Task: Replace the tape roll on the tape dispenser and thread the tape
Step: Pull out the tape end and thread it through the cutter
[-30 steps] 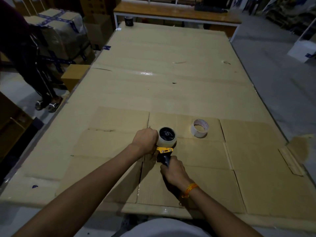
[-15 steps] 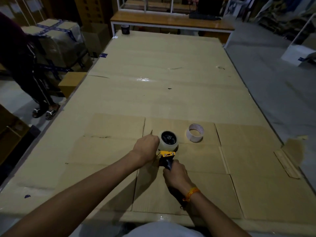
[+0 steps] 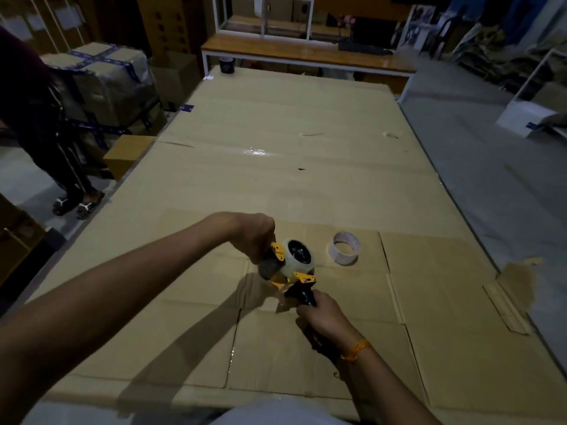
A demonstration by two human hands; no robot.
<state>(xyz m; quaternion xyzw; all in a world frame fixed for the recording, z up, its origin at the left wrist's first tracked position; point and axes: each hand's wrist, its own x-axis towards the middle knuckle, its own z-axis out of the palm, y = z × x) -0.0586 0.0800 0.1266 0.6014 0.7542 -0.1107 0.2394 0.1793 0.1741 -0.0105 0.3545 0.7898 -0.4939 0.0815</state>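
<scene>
A yellow and black tape dispenser [image 3: 302,279] is held just above the cardboard-covered table [image 3: 291,154]. A full roll of clear tape [image 3: 299,260] sits on its hub. My right hand [image 3: 322,317] is closed around the black handle. My left hand [image 3: 256,237] grips the dispenser's front end beside the roll; its fingers are hidden from view. An almost empty tape core [image 3: 343,248] stands on the table just right of the dispenser.
Flattened cardboard sheets [image 3: 445,317] lie under my hands. A dark tape roll [image 3: 227,65] stands at the table's far edge. Another person [image 3: 40,124] stands at the left by wrapped boxes [image 3: 104,78]. A wooden bench [image 3: 306,53] is behind the table.
The dispenser has tilted and lifted a little, its roll now facing right and up. My left hand has shifted up along the front end. The camera view has dipped slightly.
</scene>
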